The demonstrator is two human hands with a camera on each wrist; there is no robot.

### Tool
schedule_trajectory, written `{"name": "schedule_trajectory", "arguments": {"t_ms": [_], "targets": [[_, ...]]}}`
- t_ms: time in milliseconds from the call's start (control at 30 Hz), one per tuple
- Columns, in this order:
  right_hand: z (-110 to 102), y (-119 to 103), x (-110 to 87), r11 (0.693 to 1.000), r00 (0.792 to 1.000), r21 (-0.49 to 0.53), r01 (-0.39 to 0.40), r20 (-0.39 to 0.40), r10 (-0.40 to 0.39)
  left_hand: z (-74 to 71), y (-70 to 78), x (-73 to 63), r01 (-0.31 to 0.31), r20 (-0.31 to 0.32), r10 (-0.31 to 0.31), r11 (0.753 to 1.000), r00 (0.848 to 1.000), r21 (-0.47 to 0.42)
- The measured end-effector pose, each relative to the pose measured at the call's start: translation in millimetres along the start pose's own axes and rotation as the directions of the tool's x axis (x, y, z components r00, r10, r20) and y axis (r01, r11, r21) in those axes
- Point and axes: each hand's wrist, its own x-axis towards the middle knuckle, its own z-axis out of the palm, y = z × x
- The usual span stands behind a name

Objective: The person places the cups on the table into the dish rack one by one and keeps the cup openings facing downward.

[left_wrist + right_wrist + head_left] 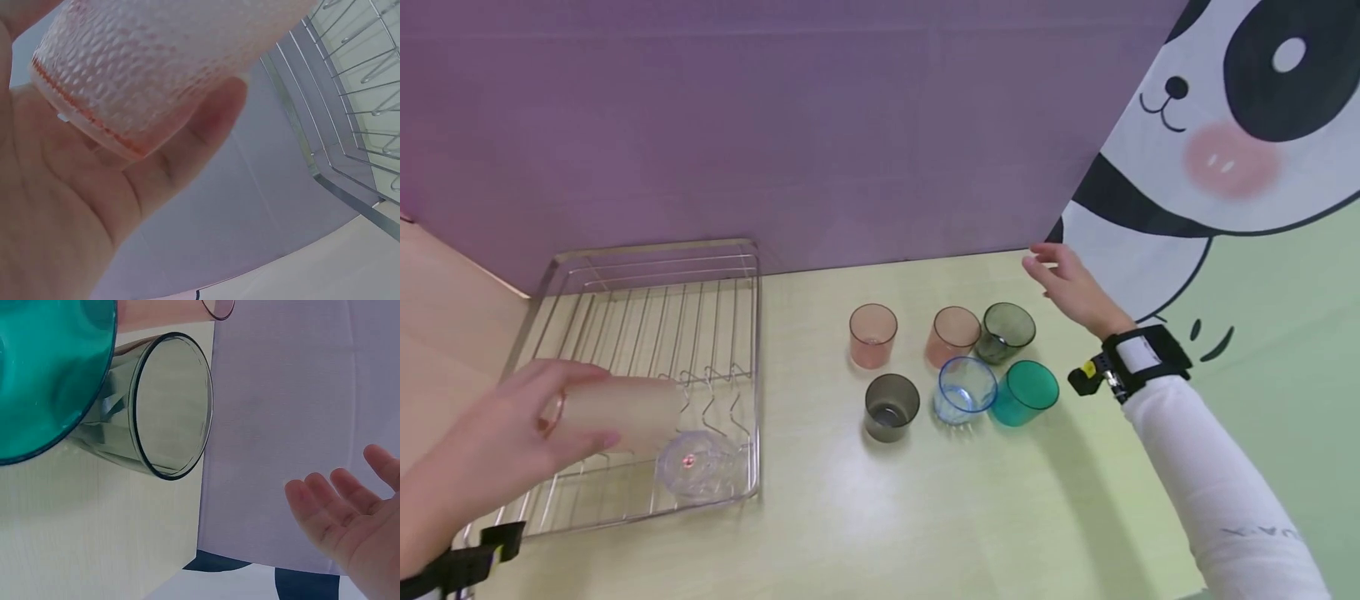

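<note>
My left hand (505, 433) grips a pale pink glass (625, 408) lying sideways in the air above the wire dish rack (758, 333). The left wrist view shows that glass's bumpy wall (144, 69), with fingers and thumb around its end. Partly behind it, a clear glass (698, 467) sits in the rack's front right corner. Over the right end of the table, my right hand (1078, 292) hovers with loosely bent fingers and nothing in them. The olive-green glass (169, 406) is nearest to it, with the teal glass (1025, 396) in front.
On the table (820, 517) stand a blue-rimmed glass (962, 396), a dark grey glass (891, 408) and two pink glasses, one left (872, 337) and one beside the olive-green glass. A purple cloth (850, 142) rises behind; a panda-print sheet (1225, 150) hangs at right.
</note>
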Motion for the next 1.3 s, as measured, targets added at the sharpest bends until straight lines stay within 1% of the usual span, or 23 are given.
{"name": "schedule_trajectory", "arguments": {"t_ms": [67,167,300,367,600,767,1033,1300], "targets": [[0.1,1.3,0.7,1.000,1.000,-0.010,0.000,0.003,0.000,2.1,-1.6,-0.5,0.003,0.016,-0.003,1.000,1.000,0.009],[0.2,2.9,0.5,1.000,1.000,-0.021,-0.008,0.013,0.008,4.3,-3.6,-0.1,0.032,0.066,-0.033,0.999,0.997,0.016],[1.1,5.6,-0.2,0.999,0.999,-0.029,-0.024,0.025,0.025,5.7,-5.6,-0.6,0.074,0.142,-0.080,0.996,0.987,0.047],[1.6,7.2,0.0,0.999,0.999,-0.031,-0.031,0.027,0.031,5.9,-6.1,-1.4,0.086,0.165,-0.095,0.994,0.982,0.062],[2.5,10.8,2.0,0.999,0.999,-0.023,-0.037,0.028,0.038,6.6,-7.6,-4.0,0.064,0.179,-0.080,0.993,0.981,0.095],[2.6,11.2,2.6,0.999,0.998,-0.015,-0.046,0.039,0.047,5.0,-10.3,-4.4,0.070,0.188,-0.089,0.992,0.978,0.107],[2.7,15.5,5.4,0.998,0.997,-0.009,-0.058,0.051,0.058,4.3,-12.9,-6.8,0.072,0.182,-0.093,0.990,0.979,0.121],[3.8,17.6,4.4,0.998,0.997,-0.021,-0.059,0.048,0.060,12.6,-16.2,-6.1,0.077,0.172,-0.103,0.985,0.980,0.151]]}}
